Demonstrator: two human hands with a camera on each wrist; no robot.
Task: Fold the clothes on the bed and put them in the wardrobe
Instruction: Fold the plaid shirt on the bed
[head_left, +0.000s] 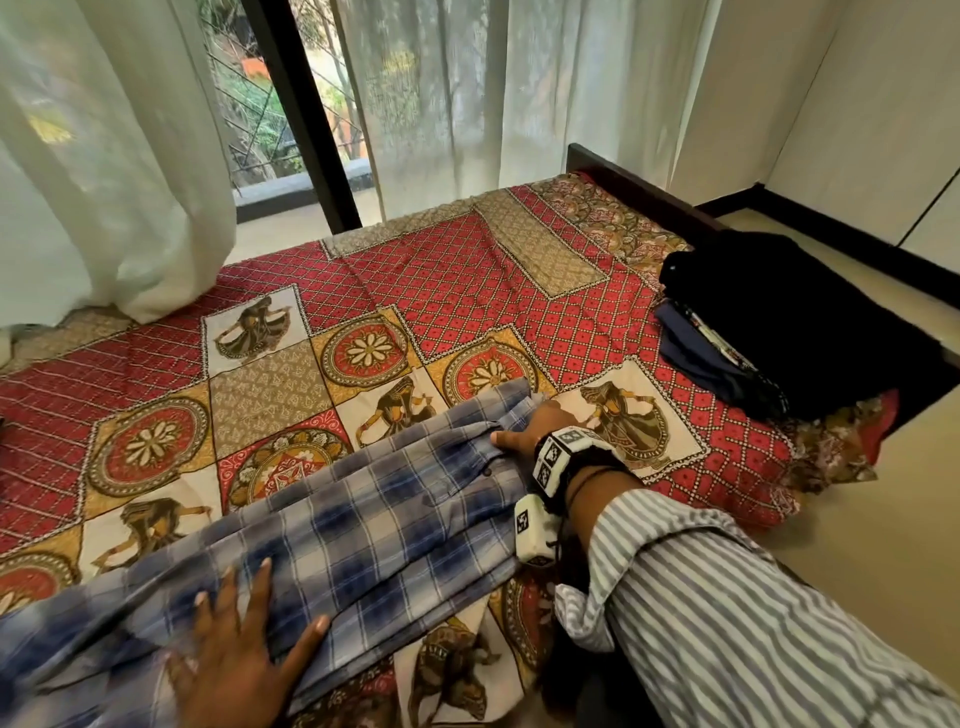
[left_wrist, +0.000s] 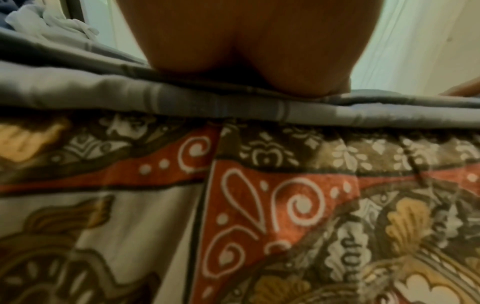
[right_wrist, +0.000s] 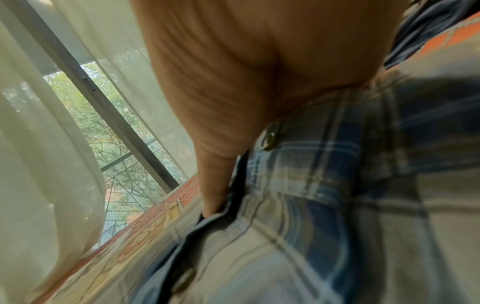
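Both our hands are on the blue plaid shirt (head_left: 363, 525), laid lengthwise along the near edge of the bed (head_left: 467, 291): left hand (head_left: 236, 644) spread flat pressing the lower part, right hand (head_left: 530, 428) at the collar end, fingers hidden in the cloth, so we cannot tell its grip. Keep the left as anchor, smooth toward the collar before folding. Folded dark clothes stack (head_left: 779, 322) sits at the bed's right end.
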